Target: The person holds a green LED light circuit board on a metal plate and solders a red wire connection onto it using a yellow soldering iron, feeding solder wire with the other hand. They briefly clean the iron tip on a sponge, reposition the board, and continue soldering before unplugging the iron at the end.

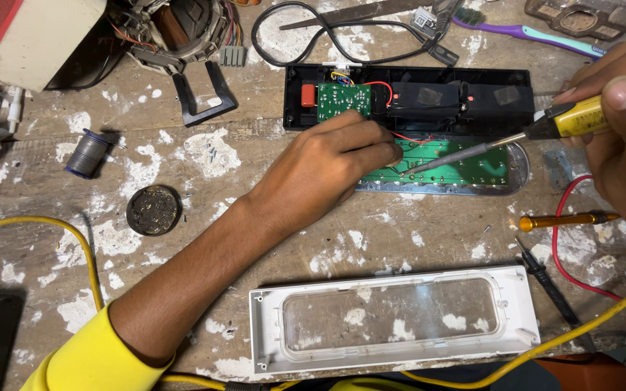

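Observation:
My right hand (621, 108) grips a yellow soldering iron (581, 119) at the right edge, and the grey tip touches a long green circuit board (465, 168) lying in a clear lens strip. My left hand (324, 170) rests on the left end of that board, fingers curled and pressing it down. Just behind lies an open black casing (407, 98) with a small green circuit board (343, 100), an orange component, red wires and a black battery.
A white cover with a clear window (393, 318) lies near me. A solder spool (87, 153) and a round flux tin (153, 210) sit at left. A yellow screwdriver (563, 219), red and black probe leads, a yellow cable, a toothbrush (537, 32) and a motor coil surround the work.

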